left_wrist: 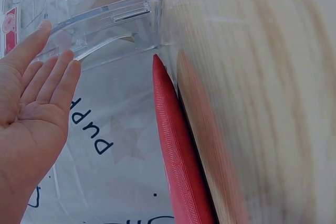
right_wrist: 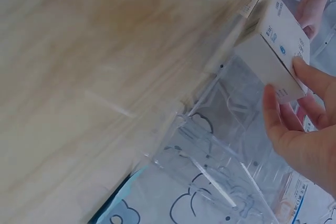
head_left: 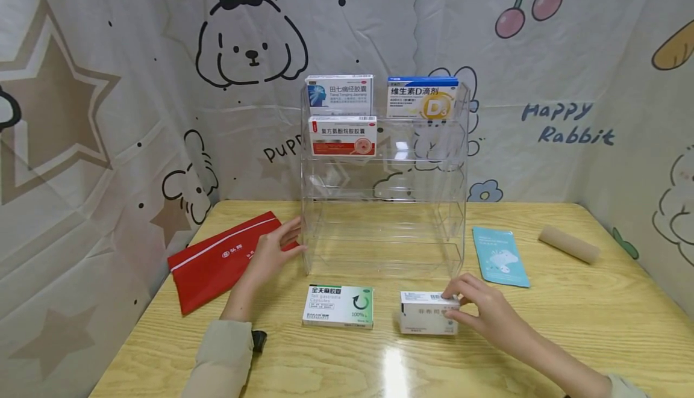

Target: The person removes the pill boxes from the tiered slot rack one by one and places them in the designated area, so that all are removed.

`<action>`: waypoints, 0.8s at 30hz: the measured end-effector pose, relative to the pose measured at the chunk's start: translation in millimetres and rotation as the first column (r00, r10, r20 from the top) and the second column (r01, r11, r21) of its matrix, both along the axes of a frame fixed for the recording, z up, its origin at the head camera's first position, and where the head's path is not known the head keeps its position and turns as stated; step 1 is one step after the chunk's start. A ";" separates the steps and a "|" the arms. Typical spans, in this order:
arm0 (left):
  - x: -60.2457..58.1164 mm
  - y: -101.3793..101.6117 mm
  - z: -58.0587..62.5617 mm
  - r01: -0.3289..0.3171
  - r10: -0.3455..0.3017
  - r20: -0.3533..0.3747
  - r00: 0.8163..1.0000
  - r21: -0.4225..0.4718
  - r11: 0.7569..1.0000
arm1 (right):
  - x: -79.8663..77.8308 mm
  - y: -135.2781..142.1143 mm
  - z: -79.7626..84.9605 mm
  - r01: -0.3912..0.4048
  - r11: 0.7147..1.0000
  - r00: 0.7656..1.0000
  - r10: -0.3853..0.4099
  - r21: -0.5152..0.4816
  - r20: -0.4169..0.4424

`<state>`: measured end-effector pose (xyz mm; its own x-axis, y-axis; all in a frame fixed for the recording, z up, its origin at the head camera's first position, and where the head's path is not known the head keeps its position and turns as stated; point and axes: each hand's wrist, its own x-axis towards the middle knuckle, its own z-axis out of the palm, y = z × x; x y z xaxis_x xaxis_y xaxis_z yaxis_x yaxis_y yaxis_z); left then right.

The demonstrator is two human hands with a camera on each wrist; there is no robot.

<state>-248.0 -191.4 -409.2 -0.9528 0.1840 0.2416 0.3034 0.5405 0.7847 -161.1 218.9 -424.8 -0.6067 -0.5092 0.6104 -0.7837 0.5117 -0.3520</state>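
My right hand [head_left: 484,309] pinches a white medicine box [head_left: 422,318] by its right end, thumb in front and fingers at the top and back. In the right wrist view the box [right_wrist: 281,48] sits tilted between thumb and fingers; whether it touches the table I cannot tell. A clear tiered display rack [head_left: 386,200] stands behind it. Beside the rack's left side is my left hand [head_left: 272,251], fingers extended and fingertips at the clear wall. The left wrist view shows that palm [left_wrist: 39,108] holding nothing. A white-and-green medicine box [head_left: 337,306] lies flat between the hands.
On the rack's upper tiers stand a blue-and-white box [head_left: 347,98], a vitamin D box [head_left: 423,100] and a red-and-white box [head_left: 343,138]. A red zip pouch [head_left: 211,271] lies left, a teal packet [head_left: 500,256] and a brown cardboard roll [head_left: 569,244] right. Printed cloth hangs behind.
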 end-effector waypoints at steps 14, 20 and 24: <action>0.3 0.1 -0.2 0.002 -0.002 0.005 1.000 0.005 1.000 | -12.8 8.2 1.0 0.028 0.999 0.919 -0.039 0.033 0.392; -0.2 -0.6 -0.6 0.007 -0.007 0.000 1.000 0.015 1.000 | -20.4 7.6 3.5 0.035 0.997 0.880 -0.064 0.070 0.470; -0.6 -1.3 -1.4 0.013 -0.013 0.001 1.000 0.017 1.000 | -25.3 8.4 1.2 0.028 0.997 0.854 -0.062 0.074 0.517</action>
